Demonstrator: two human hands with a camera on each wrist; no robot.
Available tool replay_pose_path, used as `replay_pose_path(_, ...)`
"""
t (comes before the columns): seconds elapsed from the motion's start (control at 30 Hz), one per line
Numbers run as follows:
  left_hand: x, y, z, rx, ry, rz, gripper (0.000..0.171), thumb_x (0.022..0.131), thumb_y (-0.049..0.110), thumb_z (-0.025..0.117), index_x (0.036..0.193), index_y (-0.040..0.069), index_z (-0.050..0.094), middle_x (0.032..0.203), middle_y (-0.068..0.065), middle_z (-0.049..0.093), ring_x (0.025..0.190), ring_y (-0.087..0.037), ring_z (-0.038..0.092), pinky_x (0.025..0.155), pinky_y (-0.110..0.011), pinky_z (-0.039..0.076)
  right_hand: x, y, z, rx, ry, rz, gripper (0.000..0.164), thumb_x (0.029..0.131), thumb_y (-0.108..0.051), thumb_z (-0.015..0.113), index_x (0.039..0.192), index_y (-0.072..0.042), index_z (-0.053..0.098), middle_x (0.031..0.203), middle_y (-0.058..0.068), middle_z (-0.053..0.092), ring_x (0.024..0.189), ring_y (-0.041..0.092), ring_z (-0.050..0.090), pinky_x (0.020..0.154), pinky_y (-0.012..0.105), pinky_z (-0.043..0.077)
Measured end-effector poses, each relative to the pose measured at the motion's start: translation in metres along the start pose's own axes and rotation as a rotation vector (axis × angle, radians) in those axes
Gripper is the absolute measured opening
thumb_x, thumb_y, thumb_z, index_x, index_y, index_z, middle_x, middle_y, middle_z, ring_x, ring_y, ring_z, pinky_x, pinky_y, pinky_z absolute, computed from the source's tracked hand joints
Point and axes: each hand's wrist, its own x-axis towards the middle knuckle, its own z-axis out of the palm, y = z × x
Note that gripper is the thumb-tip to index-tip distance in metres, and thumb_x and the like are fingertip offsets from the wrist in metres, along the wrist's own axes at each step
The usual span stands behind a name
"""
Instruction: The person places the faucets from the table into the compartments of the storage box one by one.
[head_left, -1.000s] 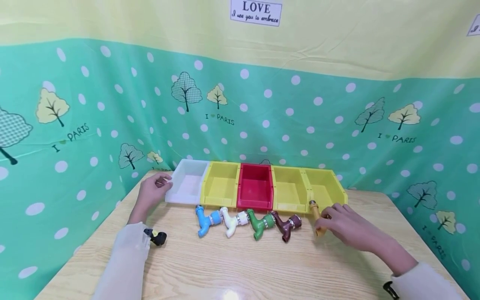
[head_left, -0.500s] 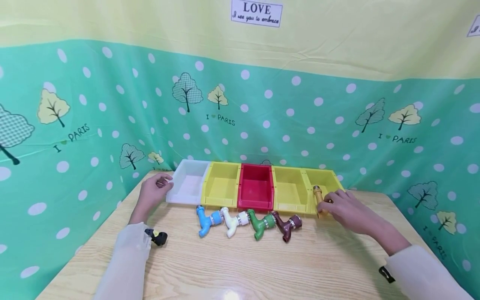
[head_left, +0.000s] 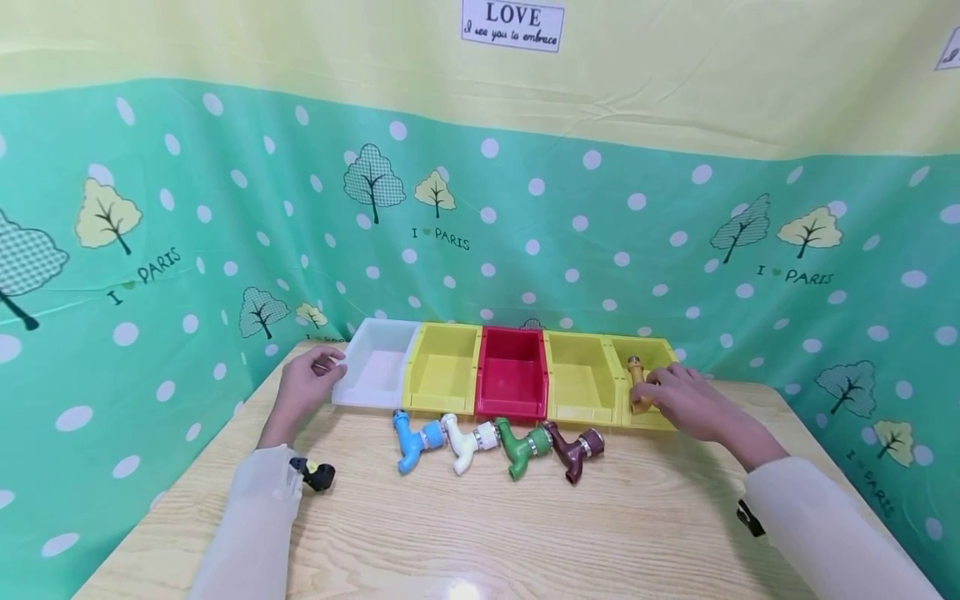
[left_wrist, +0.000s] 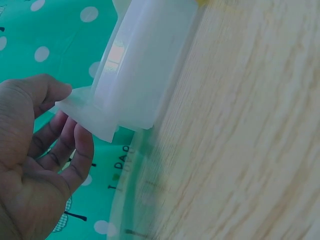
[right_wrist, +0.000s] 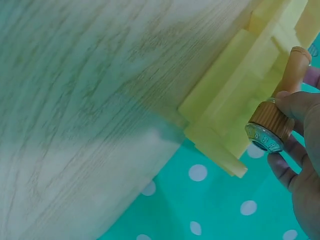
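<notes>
Head view, going left to right: left hand [head_left: 306, 385] is pinching the rim of a translucent white plastic bin [head_left: 375, 375]. Next, a light-blue plastic tap [head_left: 408, 443] is lying on the wood-grain surface [head_left: 480, 533] before a yellow plastic bin [head_left: 442, 379], then a white plastic tap [head_left: 463, 444], a red plastic bin [head_left: 513, 379] with a green plastic tap [head_left: 517, 450] in front, a maroon plastic tap [head_left: 572, 452] and a second yellow bin [head_left: 579, 379]. Well apart from the other, the right hand [head_left: 686, 404] is gripping an orange-yellow plastic tap [head_left: 635, 377] at the end yellow bin [head_left: 656, 354]; can't tell if it's touching the bottom.

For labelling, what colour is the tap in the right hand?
The tap is orange, clearest from right wrist.
</notes>
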Motion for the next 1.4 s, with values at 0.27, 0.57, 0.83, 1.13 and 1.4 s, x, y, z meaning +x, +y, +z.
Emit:
replay_pose_path(0.27,0.000,0.000,0.000,-0.004,-0.008,-0.016,0.026,0.102,0.025,0.064,0.120,0.007,0.067,0.109,-0.015,0.063,0.097,-0.028,0.059,0.078,-0.032,0.051,0.011,0.012,0.008,0.031,-0.027,0.045,0.037,0.092,0.005,0.068,0.107,-0.028,0.075,0.108,0.007,0.069,0.095,0.027,0.055,0.079,0.045,0.044)
replay_pose_path(0.57,0.002,-0.001,0.000,-0.015,-0.006,-0.016,0.026,0.102,0.025,0.065,0.120,0.007,0.067,0.108,-0.014,0.063,0.097,-0.028,0.059,0.077,-0.031,0.052,0.018,0.018,0.013,0.039,-0.061,0.041,0.026,0.096,-0.003,0.068,0.096,-0.029,0.070,0.104,0.005,0.070,0.093,0.029,0.058,0.078,0.049,0.046)
replay_pose_path(0.83,0.002,-0.003,0.000,-0.018,0.000,-0.001,0.025,0.101,0.024,0.066,0.119,0.006,0.067,0.105,-0.014,0.064,0.094,-0.028,0.060,0.074,-0.029,0.052,0.026,0.024,0.023,0.020,-0.093,0.047,0.026,0.096,-0.005,0.069,0.083,-0.027,0.061,0.089,-0.001,0.063,0.083,0.024,0.053,0.073,0.044,0.043)
replay_pose_path(1.13,0.002,-0.002,0.001,-0.024,0.007,-0.001,0.024,0.100,0.023,0.066,0.118,0.007,0.067,0.103,-0.014,0.064,0.092,-0.027,0.059,0.073,-0.029,0.051,0.030,0.030,0.032,0.062,-0.118,0.050,0.029,0.097,-0.004,0.065,0.076,-0.022,0.058,0.077,-0.004,0.056,0.075,0.019,0.049,0.071,0.040,0.042)
replay_pose_path(1.4,0.002,-0.002,0.001,-0.017,0.003,-0.009,0.025,0.101,0.024,0.065,0.119,0.007,0.067,0.104,-0.014,0.064,0.093,-0.027,0.059,0.075,-0.030,0.051,0.032,0.028,0.032,0.141,-0.122,0.050,0.033,0.094,0.005,0.060,0.069,-0.014,0.052,0.063,-0.007,0.043,0.062,0.010,0.041,0.062,0.031,0.036)
